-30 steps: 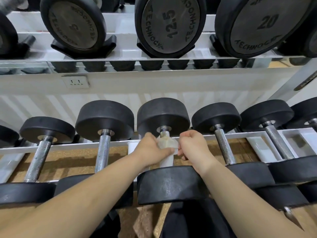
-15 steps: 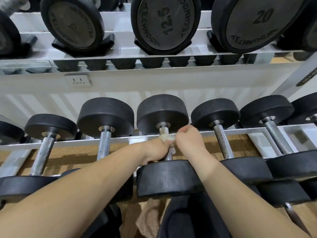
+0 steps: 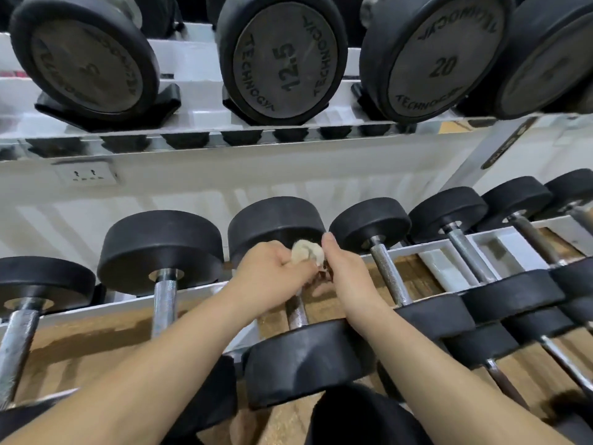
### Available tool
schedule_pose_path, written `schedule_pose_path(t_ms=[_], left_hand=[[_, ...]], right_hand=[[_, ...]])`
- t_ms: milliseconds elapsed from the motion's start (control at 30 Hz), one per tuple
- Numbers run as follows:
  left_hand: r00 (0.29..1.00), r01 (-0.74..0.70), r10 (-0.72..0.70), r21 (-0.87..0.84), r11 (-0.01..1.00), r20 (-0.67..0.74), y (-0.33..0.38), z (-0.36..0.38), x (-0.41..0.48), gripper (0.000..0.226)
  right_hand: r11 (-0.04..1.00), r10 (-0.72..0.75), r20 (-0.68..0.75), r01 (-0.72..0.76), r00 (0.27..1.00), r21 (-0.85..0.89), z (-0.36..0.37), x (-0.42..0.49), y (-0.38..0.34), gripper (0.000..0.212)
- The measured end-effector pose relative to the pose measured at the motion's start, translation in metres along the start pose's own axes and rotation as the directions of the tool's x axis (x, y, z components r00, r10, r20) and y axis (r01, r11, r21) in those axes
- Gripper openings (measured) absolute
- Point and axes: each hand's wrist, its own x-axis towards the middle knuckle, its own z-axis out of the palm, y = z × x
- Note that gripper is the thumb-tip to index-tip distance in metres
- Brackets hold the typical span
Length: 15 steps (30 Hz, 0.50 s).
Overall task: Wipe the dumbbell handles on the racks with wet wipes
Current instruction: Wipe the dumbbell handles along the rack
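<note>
A crumpled off-white wet wipe (image 3: 307, 252) sits at the far end of the middle dumbbell's steel handle (image 3: 297, 311), just below its black far head (image 3: 276, 223). My left hand (image 3: 272, 273) is closed around the wipe and the handle from the left. My right hand (image 3: 345, 268) pinches the wipe from the right, thumb raised against the far head. The near head (image 3: 308, 361) lies under my right wrist. The handle's far part is hidden by both hands.
Other black dumbbells with steel handles lie on the white lower rack (image 3: 106, 311) to the left (image 3: 164, 295) and right (image 3: 390, 276). An upper shelf holds larger dumbbells marked 12.5 (image 3: 285, 59) and 20 (image 3: 442, 56). A wall socket (image 3: 85, 175) sits behind.
Both hands have slid with the wipe along the handle towards the far head. The bare near part of the handle now shows.
</note>
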Motion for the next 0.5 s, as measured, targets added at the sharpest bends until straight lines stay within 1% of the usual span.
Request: schedule_pose_path(t_ms=[67, 100, 167, 200, 233, 300, 333, 367, 433, 500], left_hand=[[0.999, -0.034, 0.033, -0.015, 0.999, -0.028, 0.002, 0.012, 0.009, 0.058], [0.997, -0.056, 0.055, -0.009, 0.998, -0.047, 0.004, 0.017, 0.012, 0.052], [0.995, -0.091, 0.089, -0.069, 0.993, -0.038, 0.01, 0.025, 0.016, 0.033], [0.996, -0.087, 0.086, -0.16, 0.983, -0.009, 0.012, 0.028, 0.016, 0.029], [0.995, -0.06, 0.077, -0.257, 0.965, 0.058, 0.015, 0.029, 0.016, 0.033], [0.972, 0.018, 0.09, -0.454, 0.891, 0.216, 0.012, 0.031, 0.018, 0.058], [0.955, 0.068, 0.091, -0.509, 0.858, 0.281, 0.009, 0.032, 0.021, 0.062], [0.934, 0.113, 0.101, -0.551, 0.827, 0.343, 0.005, 0.032, 0.025, 0.055], [0.877, 0.158, 0.148, -0.565, 0.81, 0.457, -0.001, 0.031, 0.03, 0.025], [0.849, 0.179, 0.157, -0.556, 0.812, 0.504, -0.002, 0.032, 0.034, 0.021]], right_hand=[[0.995, 0.018, -0.016, -0.017, 1.0, 0.098, -0.004, -0.002, -0.001, 0.057], [0.995, 0.01, -0.04, -0.006, 0.999, 0.104, -0.006, -0.003, 0.0, 0.055], [0.999, -0.03, -0.118, 0.032, 0.993, 0.016, -0.011, -0.004, 0.002, 0.036], [0.999, -0.037, -0.142, 0.033, 0.989, -0.032, -0.015, -0.004, 0.001, 0.031], [0.998, -0.024, -0.157, 0.015, 0.987, -0.059, -0.019, -0.004, -0.001, 0.035], [0.994, 0.01, -0.16, -0.027, 0.987, -0.108, -0.03, -0.005, -0.01, 0.044], [0.986, 0.014, -0.155, -0.039, 0.988, -0.159, -0.036, -0.007, -0.015, 0.048], [0.973, 0.01, -0.144, -0.043, 0.99, -0.225, -0.042, -0.009, -0.019, 0.051], [0.935, -0.007, -0.08, -0.022, 0.997, -0.355, -0.05, -0.014, -0.026, 0.055], [0.9, 0.026, -0.036, -0.039, 0.999, -0.434, -0.056, -0.013, -0.029, 0.061]])
